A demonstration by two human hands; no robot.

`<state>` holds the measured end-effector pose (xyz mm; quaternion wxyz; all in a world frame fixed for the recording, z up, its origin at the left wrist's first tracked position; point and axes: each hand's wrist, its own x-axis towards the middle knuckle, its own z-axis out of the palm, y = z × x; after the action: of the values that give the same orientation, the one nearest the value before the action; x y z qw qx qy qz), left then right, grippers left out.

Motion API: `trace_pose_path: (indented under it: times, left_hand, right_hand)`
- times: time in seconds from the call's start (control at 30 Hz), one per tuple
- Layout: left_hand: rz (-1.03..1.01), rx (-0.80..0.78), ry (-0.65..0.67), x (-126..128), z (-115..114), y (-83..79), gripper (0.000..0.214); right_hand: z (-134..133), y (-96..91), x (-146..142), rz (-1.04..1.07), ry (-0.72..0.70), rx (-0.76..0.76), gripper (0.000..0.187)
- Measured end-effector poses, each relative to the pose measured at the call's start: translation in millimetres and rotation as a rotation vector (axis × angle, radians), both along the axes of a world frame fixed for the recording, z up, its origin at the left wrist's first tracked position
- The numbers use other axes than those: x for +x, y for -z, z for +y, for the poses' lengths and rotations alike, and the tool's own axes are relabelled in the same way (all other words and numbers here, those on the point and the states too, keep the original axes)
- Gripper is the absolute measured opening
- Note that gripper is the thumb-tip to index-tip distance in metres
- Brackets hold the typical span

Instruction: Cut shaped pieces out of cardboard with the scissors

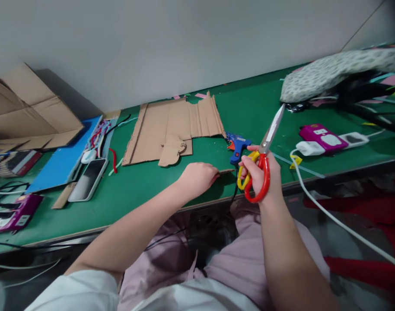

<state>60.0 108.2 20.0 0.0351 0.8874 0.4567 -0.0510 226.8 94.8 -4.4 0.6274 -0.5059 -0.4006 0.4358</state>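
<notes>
My right hand (260, 175) grips scissors (265, 152) with red and yellow handles, blades closed and pointing up and away. My left hand (197, 178) is closed in a pinch on a small cardboard piece (226, 171) lying at the green table's front edge. A blue glue gun (237, 146) rests just behind both hands. A large cut cardboard sheet (174, 125) lies flat further back, with a rounded offcut at its near edge.
The green table (135, 194) also carries a phone (88, 179), a blue sheet (63, 162), coloured strips, purple and white power strips (327, 140) at the right, a patterned fabric bundle (330, 71) and folded cartons (25, 103) far left. A white cable (333, 218) hangs off the front edge.
</notes>
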Motion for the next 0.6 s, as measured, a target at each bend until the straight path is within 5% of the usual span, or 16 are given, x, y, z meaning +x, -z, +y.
trace_pose_path:
  times: [0.23, 0.43, 0.6]
  left_hand:
    - [0.000, -0.055, 0.178, -21.9, -32.3, -0.4, 0.027]
    - [0.033, 0.020, 0.045, -20.2, -11.5, -3.9, 0.030]
    - [-0.004, -0.013, 0.219, -6.9, 0.1, 1.3, 0.027]
  right_hand:
    - [0.4, 1.0, -0.7, 0.010, -0.011, 0.004, 0.031]
    - [0.0, 1.8, 0.2, -0.016, -0.011, -0.010, 0.031]
    - [0.4, 3.3, 1.3, -0.024, -0.019, -0.012, 0.031]
